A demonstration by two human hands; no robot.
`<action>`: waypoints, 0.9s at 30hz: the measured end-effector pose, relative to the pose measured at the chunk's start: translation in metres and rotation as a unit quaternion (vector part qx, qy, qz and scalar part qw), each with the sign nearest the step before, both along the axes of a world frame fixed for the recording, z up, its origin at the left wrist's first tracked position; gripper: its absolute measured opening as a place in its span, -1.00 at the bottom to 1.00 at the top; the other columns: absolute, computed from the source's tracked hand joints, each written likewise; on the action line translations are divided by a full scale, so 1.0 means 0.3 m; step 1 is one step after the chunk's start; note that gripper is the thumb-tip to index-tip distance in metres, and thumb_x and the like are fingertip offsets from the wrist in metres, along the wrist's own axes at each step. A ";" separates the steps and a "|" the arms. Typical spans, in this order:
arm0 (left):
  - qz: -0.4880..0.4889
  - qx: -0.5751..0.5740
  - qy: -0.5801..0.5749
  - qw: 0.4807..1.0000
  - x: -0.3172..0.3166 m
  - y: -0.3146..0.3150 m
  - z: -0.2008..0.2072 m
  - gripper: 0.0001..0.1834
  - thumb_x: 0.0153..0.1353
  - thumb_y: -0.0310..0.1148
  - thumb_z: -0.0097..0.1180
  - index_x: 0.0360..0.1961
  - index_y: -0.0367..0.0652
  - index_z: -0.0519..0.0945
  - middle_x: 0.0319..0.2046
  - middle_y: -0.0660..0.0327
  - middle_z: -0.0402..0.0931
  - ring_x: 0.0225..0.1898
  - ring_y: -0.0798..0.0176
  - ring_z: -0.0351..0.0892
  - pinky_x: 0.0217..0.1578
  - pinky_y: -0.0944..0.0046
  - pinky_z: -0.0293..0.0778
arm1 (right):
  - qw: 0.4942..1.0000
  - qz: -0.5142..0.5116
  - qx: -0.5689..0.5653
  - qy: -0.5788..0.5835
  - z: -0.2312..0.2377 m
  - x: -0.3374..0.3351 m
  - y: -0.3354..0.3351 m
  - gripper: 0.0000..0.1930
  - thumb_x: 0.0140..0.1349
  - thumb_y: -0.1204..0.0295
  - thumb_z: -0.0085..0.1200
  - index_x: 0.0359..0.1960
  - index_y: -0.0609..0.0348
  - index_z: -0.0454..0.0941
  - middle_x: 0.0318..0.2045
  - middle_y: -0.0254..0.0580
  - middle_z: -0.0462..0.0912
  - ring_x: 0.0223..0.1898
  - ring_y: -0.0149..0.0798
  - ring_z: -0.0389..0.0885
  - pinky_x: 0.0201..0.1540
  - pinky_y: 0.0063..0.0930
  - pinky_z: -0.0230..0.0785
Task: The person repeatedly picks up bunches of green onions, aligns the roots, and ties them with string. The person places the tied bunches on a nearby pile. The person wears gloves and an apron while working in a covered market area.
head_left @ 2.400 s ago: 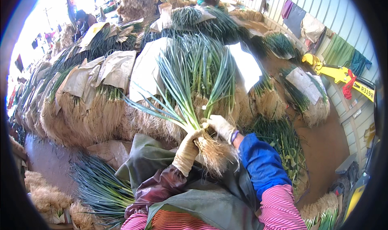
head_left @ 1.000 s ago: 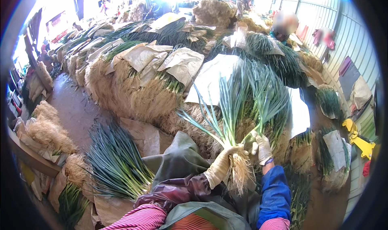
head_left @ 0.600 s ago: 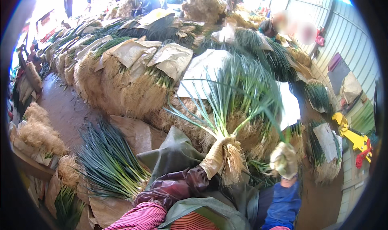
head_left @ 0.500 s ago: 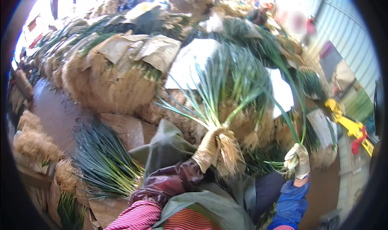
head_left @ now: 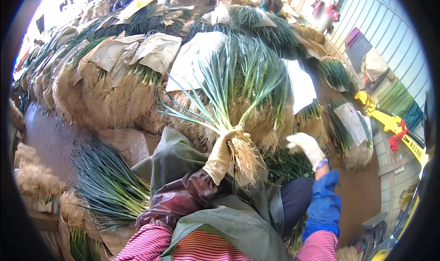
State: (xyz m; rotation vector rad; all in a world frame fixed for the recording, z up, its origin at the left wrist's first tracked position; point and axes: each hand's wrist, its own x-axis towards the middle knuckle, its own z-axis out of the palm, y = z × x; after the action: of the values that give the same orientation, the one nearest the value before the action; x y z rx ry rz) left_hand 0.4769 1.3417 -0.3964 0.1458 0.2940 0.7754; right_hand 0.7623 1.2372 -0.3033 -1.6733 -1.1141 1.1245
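My left hand (head_left: 219,159), in a pale glove, grips a bunch of green onions (head_left: 222,107) around its white stems. Its leaves fan upward and away from me, and the stringy roots (head_left: 246,162) hang toward my lap. To the right, my gloved right hand (head_left: 306,147) hovers in the air with its fingers stretched toward the bunch, nothing visible in them. Beneath that hand lie loose green leaves (head_left: 293,167). A pile of green onions (head_left: 114,183) rests beside my left forearm, leaves pointing to the far left.
Stacked green onions with brown roots (head_left: 114,98) and paper sheets (head_left: 158,52) fill the ground ahead. A dark green apron (head_left: 172,155) covers my lap. At right are a yellow metal arm (head_left: 385,123) with a red cloth and a corrugated wall (head_left: 385,36). Other people (head_left: 271,2) appear far back.
My right hand has let go of the long-leaved green onion it held and moved left and up toward the bunch. My left hand still grips the bunch. The view has turned slightly right.
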 end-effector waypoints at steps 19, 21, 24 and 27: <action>-0.002 0.053 -0.020 0.998 0.041 -0.049 0.019 -0.57 0.27 -0.29 0.11 0.11 -0.29 0.48 -0.14 0.02 0.62 -0.11 0.13 0.62 0.00 0.14 0.50 | 0.988 -0.054 -0.001 0.142 -0.330 -0.342 0.447 -0.83 0.34 0.40 0.06 -0.22 0.28 0.49 -0.39 -0.10 0.67 -0.51 -0.34 0.62 -0.50 -0.51 0.49; -0.050 0.066 -0.022 0.996 0.032 -0.045 0.024 -0.59 0.27 -0.28 0.12 0.08 -0.29 0.51 -0.16 0.04 0.63 -0.13 0.14 0.62 -0.02 0.15 0.50 | 0.976 -0.050 0.035 0.210 -0.382 -0.329 0.433 -0.83 0.35 0.39 0.06 -0.22 0.27 0.50 -0.37 -0.14 0.67 -0.44 -0.33 0.63 -0.39 -0.47 0.53; -0.022 0.033 -0.027 0.999 0.009 -0.033 0.007 -0.59 0.23 -0.27 0.11 0.03 -0.30 0.55 -0.17 0.01 0.62 -0.16 0.12 0.63 -0.05 0.15 0.52 | 0.927 -0.024 -0.023 0.373 -0.327 -0.390 0.415 -0.67 0.38 0.23 0.03 -0.12 0.33 0.53 -0.39 -0.18 0.68 -0.42 -0.31 0.65 -0.34 -0.47 0.54; -0.012 -0.007 -0.071 0.997 0.017 -0.034 0.030 -0.58 0.16 -0.26 0.18 -0.01 -0.28 0.55 -0.22 0.04 0.61 -0.22 0.10 0.62 -0.11 0.11 0.54 | 0.919 -0.047 -0.055 0.387 -0.191 -0.468 0.361 -0.53 0.38 -0.01 -0.04 -0.30 0.23 0.56 -0.52 -0.33 0.62 -0.57 -0.44 0.54 -0.52 -0.59 0.40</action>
State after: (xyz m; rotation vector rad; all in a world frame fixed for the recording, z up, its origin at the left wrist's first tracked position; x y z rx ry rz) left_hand 0.4821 1.3314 -0.3872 0.0813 0.1634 0.7561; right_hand 0.6219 1.3455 -0.3606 -1.1465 -0.4605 1.6041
